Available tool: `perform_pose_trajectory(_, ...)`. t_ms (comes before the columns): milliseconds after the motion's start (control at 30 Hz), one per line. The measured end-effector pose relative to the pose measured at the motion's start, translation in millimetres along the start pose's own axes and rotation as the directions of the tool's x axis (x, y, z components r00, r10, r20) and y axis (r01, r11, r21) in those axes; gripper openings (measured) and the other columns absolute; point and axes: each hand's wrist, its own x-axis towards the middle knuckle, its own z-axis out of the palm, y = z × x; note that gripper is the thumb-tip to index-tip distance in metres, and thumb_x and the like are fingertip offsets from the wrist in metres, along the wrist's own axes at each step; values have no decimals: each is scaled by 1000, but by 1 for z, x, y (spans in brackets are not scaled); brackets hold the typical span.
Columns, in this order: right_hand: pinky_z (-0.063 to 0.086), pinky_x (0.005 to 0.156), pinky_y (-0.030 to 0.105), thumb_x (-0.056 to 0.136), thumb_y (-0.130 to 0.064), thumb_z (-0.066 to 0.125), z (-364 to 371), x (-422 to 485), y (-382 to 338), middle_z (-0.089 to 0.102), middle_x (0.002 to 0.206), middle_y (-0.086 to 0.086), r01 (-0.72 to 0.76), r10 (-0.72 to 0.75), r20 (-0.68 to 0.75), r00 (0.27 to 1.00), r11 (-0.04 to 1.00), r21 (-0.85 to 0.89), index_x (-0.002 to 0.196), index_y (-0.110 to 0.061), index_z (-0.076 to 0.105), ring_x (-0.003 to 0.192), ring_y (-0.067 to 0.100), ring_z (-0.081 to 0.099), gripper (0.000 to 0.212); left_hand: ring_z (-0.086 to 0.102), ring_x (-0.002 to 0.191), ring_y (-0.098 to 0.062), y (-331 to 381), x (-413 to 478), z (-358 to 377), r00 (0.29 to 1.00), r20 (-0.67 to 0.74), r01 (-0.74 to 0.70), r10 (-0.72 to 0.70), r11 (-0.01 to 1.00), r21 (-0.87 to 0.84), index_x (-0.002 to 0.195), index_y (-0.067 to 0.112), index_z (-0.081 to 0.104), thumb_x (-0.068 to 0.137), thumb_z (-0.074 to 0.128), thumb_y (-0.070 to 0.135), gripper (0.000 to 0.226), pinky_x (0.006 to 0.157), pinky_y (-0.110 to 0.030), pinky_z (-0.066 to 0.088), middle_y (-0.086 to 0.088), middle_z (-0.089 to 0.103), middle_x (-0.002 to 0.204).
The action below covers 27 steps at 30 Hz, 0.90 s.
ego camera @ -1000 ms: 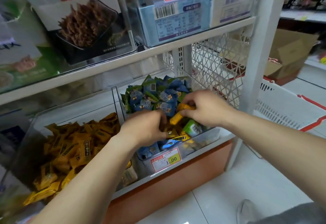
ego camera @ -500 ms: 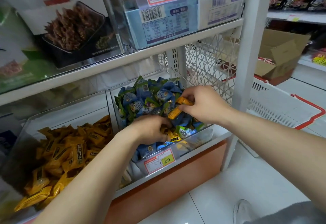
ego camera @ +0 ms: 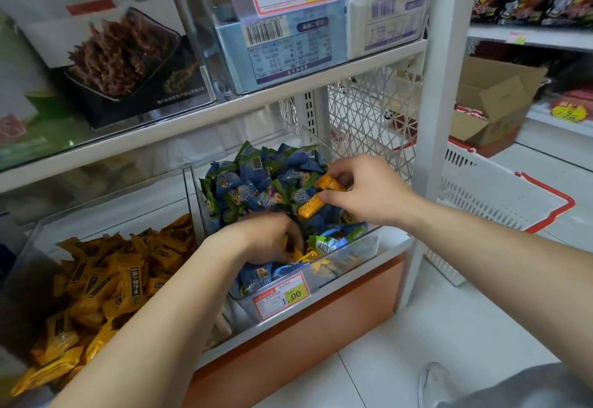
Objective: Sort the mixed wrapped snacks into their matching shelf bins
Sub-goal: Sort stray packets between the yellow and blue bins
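While the right hand (ego camera: 365, 192) pinches two orange snacks (ego camera: 313, 206) between thumb and curled fingers just above the mixed bin (ego camera: 345, 261), the left hand (ego camera: 266, 240) is dug knuckles-up into that bin's front half. Its fingers curl down among yellow wrappers, and the hand itself hides whether they grip one.

The mixed bin is clear plastic with an open top. It is heaped with blue and green snacks (ego camera: 256, 189), piled higher toward the back. The upper shelf (ego camera: 256, 104) leaves a gap over the bin, and both hands sit in that gap. Just right of the bin, a white lattice panel (ego camera: 362, 118) and a white post (ego camera: 430, 151) stand close to the right wrist.

Left of the bin, wall against wall, a second clear bin (ego camera: 189, 192) holds yellow snacks (ego camera: 106, 282). The left forearm crosses its right front corner. A price tag (ego camera: 282, 295) on the mixed bin's front reads 1.00.

Right of the bin, past the post, a white basket (ego camera: 500, 195) with a red rim sits on the floor, with a cardboard box (ego camera: 494, 102) behind it. The frame's lower edge cuts off both forearms, and the second bin's left end runs out of view. Wrapper print is too blurred to read.
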Motion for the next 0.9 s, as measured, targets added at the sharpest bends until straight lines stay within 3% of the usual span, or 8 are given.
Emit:
perform_pose_trajectory(200,42,53,21,76,-39,76,2,1,-2,67,64,-2,-31,37,-113,993,998,55,74,-22,68,61,8,59,19,59,83,-8,1,-8,-5,974,-225,-15,-13,992,-122,96,31,72,81,77,35,17,74,-32,51,14,65,91)
perform_pose_trajectory(367,45,56,32,76,-40,74,0,4,-8,65,61,-1,-131,164,-252,954,981,144,70,-18,67,62,15,62,23,63,79,-5,2,-25,-14,789,-580,-146,-202,855,-497,97,33,70,82,78,28,18,69,-24,50,16,67,87)
perform_pose_trajectory(500,44,53,23,79,-34,73,5,3,-18,69,71,-8,-169,231,-211,950,946,276,90,-30,70,67,8,65,11,66,75,-14,9,-33,-18,709,-595,-278,-378,626,-729,99,31,64,87,74,19,20,65,-27,56,7,68,91)
perform_pose_trajectory(567,44,51,17,82,-32,72,11,4,-25,70,74,-9,-178,253,-153,955,904,388,89,-32,69,68,7,65,8,68,75,-16,13,-39,-20,718,-558,-340,-415,491,-802,105,36,60,91,70,16,27,65,-34,61,1,66,100)
perform_pose_trajectory(667,46,61,23,83,-31,71,25,7,-37,70,88,-8,-187,258,-86,962,857,480,87,-31,69,80,9,65,5,72,77,-16,16,-50,-21,742,-522,-377,-419,383,-843,114,44,57,97,60,11,38,65,-34,62,-2,64,105)
perform_pose_trajectory(767,47,64,19,84,-27,70,37,11,-54,68,89,-10,-130,199,-83,976,849,513,86,-32,68,81,6,64,6,71,81,-17,15,-65,-25,756,-471,-382,-455,278,-881,123,34,58,101,53,11,32,68,-33,61,-4,66,106)
perform_pose_trajectory(833,50,68,20,85,-28,72,45,14,-69,70,86,-10,-69,134,-74,988,822,565,84,-33,68,82,7,67,6,72,82,-16,11,-78,-26,741,-467,-386,-483,264,-884,123,26,58,98,59,21,25,69,-35,62,-3,68,104)
perform_pose_trajectory(900,53,73,24,86,-28,72,57,15,-85,73,89,-8,-27,74,-52,996,798,602,84,-33,68,86,9,68,6,72,79,-9,2,-91,-23,667,-518,-368,-535,368,-854,117,27,57,91,68,34,29,63,-33,61,7,71,92)
